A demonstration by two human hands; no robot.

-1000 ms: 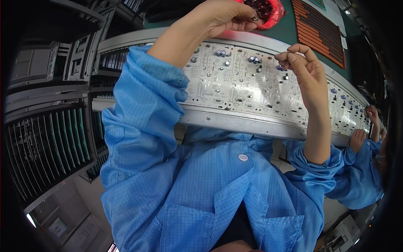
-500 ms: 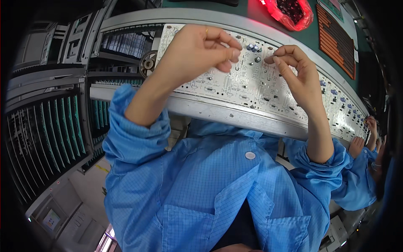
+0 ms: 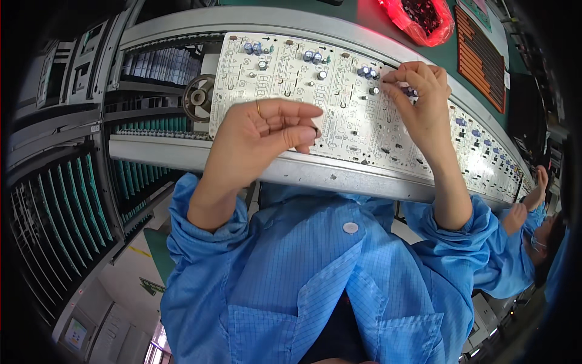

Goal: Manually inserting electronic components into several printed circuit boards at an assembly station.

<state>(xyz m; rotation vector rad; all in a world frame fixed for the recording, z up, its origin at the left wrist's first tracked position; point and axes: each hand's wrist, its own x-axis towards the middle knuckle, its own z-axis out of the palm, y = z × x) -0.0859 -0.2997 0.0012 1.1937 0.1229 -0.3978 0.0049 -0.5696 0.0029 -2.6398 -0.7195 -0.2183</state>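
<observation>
A long white circuit board lies on the metal conveyor rails, with blue and black capacitors standing along its far side. Over the board's near edge hovers my left hand, thumb and fingers pinched on a small dark component. My right hand is above the board's far side, next to a blue capacitor group. Its thumb and forefinger meet at a small dark piece, too small to name.
A red plastic bag of small dark parts sits on the green bench beyond the far rail. Beside it lies an orange-brown slotted tray. Board racks stand at left. To the right a co-worker works along the line.
My left hand has drawn back from the board's far side to its near edge, uncovering several capacitors. My right hand has shifted slightly left, fingers still pinched.
</observation>
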